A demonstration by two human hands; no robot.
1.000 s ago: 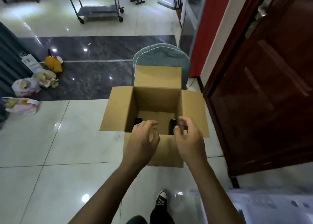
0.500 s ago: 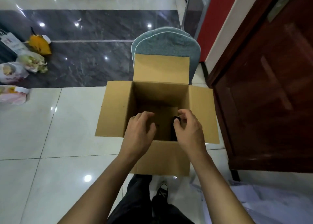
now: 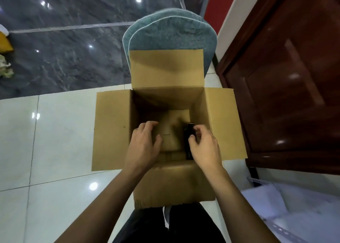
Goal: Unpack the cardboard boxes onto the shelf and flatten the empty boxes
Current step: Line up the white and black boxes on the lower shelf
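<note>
Nearest the camera, dark trousers (image 3: 185,224) and the toe of a shoe (image 3: 166,215) show at the bottom edge, with both bare forearms reaching forward and down from either side. The left hand (image 3: 142,147) is inside the mouth of the cardboard box (image 3: 112,130), palm down, its fingers loosely bent and spread a little, holding nothing; the fingertips lie near the left inner wall, though whether they touch it cannot be told. The right hand (image 3: 205,145) is at the box's right side, its fingers and thumb curled round a dark upright object (image 3: 189,138) that stands against the right inner wall; it looks like a black bottle or case, too dim to name for certain. The box sits on the pale tiled floor (image 3: 46,141) with all four flaps folded outward, the near flap lying toward the person's legs and partly hidden by the forearms. Its bottom shows bare brown cardboard apart from the dark object. At the lower right lies a white ribbed surface (image 3: 294,206), partly cut off by the frame. Just right of the box stands a dark red wooden door (image 3: 287,95). Behind the far flap is a blue-grey rounded mat (image 3: 171,33), beyond it a band of dark marble floor (image 3: 64,49).
</note>
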